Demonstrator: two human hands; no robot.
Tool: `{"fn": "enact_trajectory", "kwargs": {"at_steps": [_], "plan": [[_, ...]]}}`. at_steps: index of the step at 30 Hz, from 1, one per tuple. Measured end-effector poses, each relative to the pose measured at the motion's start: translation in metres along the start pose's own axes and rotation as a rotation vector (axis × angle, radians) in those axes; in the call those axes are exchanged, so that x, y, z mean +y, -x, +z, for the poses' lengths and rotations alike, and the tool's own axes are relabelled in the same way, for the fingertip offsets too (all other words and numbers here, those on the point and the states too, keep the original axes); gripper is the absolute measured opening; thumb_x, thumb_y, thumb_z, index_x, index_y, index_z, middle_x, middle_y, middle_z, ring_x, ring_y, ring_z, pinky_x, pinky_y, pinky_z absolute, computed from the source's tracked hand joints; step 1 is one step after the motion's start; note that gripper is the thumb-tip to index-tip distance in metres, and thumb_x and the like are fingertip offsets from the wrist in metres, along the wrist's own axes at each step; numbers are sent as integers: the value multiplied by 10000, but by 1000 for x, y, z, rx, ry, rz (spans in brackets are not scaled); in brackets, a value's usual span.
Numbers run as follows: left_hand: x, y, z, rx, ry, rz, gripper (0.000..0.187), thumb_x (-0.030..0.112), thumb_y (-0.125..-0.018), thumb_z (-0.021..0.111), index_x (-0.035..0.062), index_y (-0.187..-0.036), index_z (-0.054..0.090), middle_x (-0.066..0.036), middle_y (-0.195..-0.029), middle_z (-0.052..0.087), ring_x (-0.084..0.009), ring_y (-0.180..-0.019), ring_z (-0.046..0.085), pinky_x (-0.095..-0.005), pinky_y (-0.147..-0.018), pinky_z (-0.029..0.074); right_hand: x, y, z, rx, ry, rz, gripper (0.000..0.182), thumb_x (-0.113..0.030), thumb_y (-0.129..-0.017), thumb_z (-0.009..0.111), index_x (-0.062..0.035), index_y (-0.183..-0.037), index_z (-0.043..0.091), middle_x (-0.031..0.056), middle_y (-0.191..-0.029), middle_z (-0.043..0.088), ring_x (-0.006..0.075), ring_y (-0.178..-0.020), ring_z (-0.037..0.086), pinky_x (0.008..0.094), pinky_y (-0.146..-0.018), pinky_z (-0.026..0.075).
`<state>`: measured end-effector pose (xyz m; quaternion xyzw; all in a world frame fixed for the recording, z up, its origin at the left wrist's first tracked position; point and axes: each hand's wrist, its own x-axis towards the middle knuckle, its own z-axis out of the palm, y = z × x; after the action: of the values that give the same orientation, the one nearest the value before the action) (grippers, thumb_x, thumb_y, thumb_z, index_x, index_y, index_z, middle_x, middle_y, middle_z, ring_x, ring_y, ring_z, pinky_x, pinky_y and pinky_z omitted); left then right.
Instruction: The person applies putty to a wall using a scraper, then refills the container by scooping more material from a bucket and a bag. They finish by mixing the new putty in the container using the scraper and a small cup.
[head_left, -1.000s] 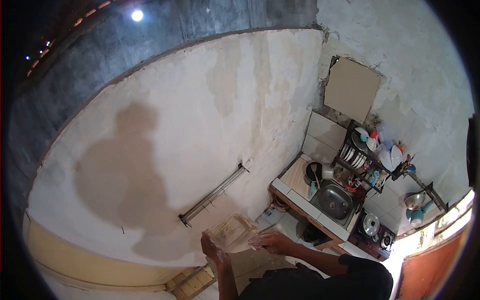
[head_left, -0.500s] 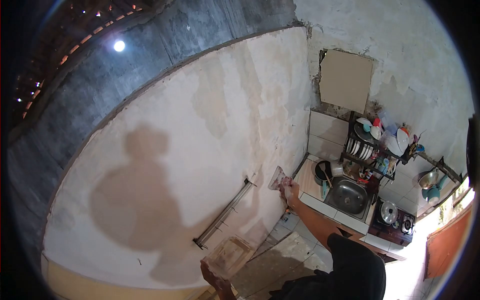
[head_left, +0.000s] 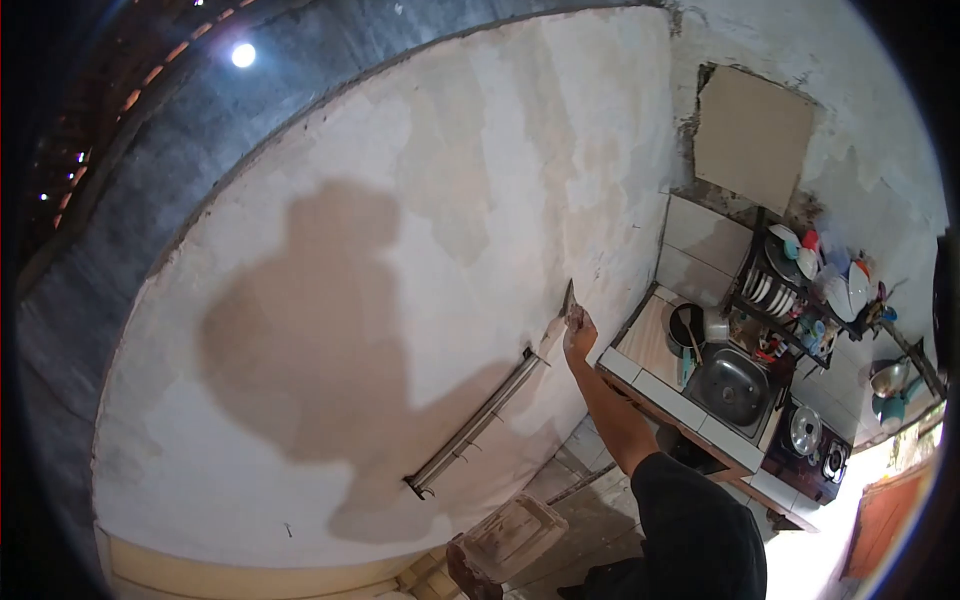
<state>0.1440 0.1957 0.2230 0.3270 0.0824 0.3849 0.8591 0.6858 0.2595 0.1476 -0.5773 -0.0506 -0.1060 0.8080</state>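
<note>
My right hand (head_left: 579,333) is stretched out to the plastered wall (head_left: 420,250) and grips a flat trowel (head_left: 567,301) whose blade lies edge-on against the wall surface. My left hand (head_left: 470,562) is low at the bottom of the view, holding up a flat rectangular board (head_left: 512,535) smeared with pale plaster. My dark sleeve (head_left: 690,530) fills the lower right. My shadow falls on the wall to the left of the trowel.
A long metal rail (head_left: 475,425) is fixed to the wall below the trowel. To the right stand a tiled counter (head_left: 650,385) with a steel sink (head_left: 735,385), a dish rack (head_left: 800,290), a pot and a gas stove (head_left: 815,445). A square board (head_left: 752,135) covers a wall opening.
My right hand left the board, rose to the wall with the trowel and now presses it there. The left hand with the board has dropped lower in the view.
</note>
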Motion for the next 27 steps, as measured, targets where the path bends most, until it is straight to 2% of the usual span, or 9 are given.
{"fn": "enact_trajectory", "kwargs": {"at_steps": [1,3,10,18,20,22,24,25,27], "plan": [[-21,38,-19,17,3,5,392,444,-980,387,80,-1036,522,-65,-968,592,-198,-881,602,-358,-814,515,0,9,0,-15,8,8,201,-54,-916,517,43,-1043,639,140,-832,688,184,-767,649,303,-694,495],[0,5,153,736,-182,-132,402,447,-973,399,75,-1060,525,-74,-988,598,-202,-906,606,-357,-816,518,-45,42,-13,-160,144,-62,174,-68,-943,504,55,-823,532,50,-799,581,103,-724,496,245,-710,450],[-24,-10,114,601,-353,-184,418,416,-970,439,27,-1094,529,-73,-982,559,-182,-936,575,-347,-808,515,-200,98,-77,-584,167,180,137,-68,-926,543,45,-980,600,31,-808,606,108,-754,575,252,-691,479],[-31,-17,100,470,-904,209,377,374,-992,418,29,-994,569,-53,-887,559,-168,-795,546,-305,-735,486,-311,156,-143,-679,-386,695,100,-133,-946,549,-44,-971,588,16,-836,603,108,-679,563,258,-591,436],[-21,-33,138,628,-548,170,378,363,-994,419,16,-977,565,-62,-871,554,-180,-780,532,-310,-721,476,-313,167,-160,-699,-361,654,99,-105,-944,545,-36,-985,603,19,-851,613,102,-680,560,272,-603,446],[-16,-35,162,759,-184,132,380,353,-997,419,3,-961,562,-71,-856,550,-191,-765,518,-315,-707,465,-318,178,-178,-860,38,285,147,-39,-903,561,-41,-1034,625,76,-973,658,172,-786,638,289,-692,503],[-15,-30,173,646,-1116,550,376,349,-991,446,-7,-939,555,-69,-842,549,-184,-751,523,-313,-691,460,-339,187,-187,-1084,154,-77,240,-21,-854,579,-49,-1090,613,86,-1078,641,211,-932,624,318,-822,487],[-16,-30,167,695,-991,440,366,349,-986,465,-3,-939,554,-53,-843,547,-162,-759,533,-298,-693,463,-348,191,-189,-1262,257,-457,345,-3,-805,597,-58,-1145,600,95,-1182,623,250,-1078,611,346,-952,472],[-17,-25,180,649,-855,481,388,371,-989,444,-3,-961,542,-55,-866,545,-172,-778,535,-314,-705,469,-357,211,-197,-1343,348,-548,406,-1,-775,595,-86,-1172,594,76,-1235,594,247,-1139,571,355,-972,461]]}}
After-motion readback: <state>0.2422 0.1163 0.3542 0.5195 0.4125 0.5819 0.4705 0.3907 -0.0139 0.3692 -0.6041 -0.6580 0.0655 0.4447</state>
